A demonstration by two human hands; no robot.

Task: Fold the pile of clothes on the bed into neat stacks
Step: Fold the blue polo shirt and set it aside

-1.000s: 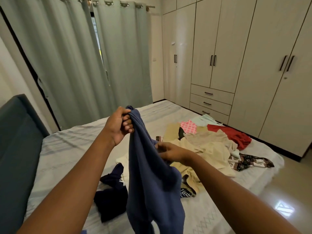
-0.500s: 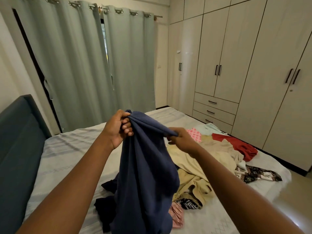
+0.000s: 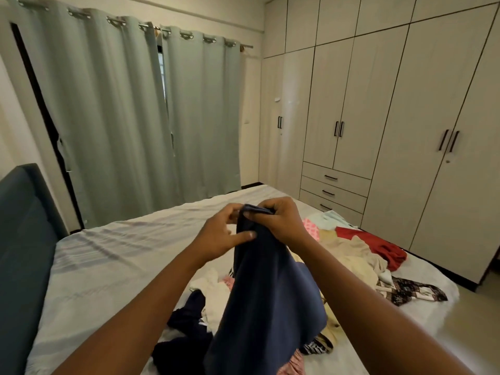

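Blue garment (image 3: 270,293): held up over the bed (image 3: 121,253). Its top edge is bunched between both hands, and the rest hangs down to the near edge in front of the pile.
Right hand (image 3: 281,220): grip pinching the top edge, fingers curled over it.
Left hand (image 3: 221,236): just beside the right hand. The thumb lies straight against the cloth and the fingertips are at the top edge. I cannot tell whether this grip pinches.
Pile (image 3: 351,255): unfolded clothes spread over the foot half of the bed, from the near edge toward the far foot corner.
Red garment (image 3: 378,244): on the pile's far side, near the foot edge.
Dark garment (image 3: 184,320): at the near edge, just left of the blue garment and partly behind it.
Patterned cloth (image 3: 411,290): flat by the foot edge.
Headboard (image 3: 24,239): at the left end.
Curtains (image 3: 121,117): drawn, beyond the far edge.
Wardrobe (image 3: 405,131): past the foot edge, doors closed.
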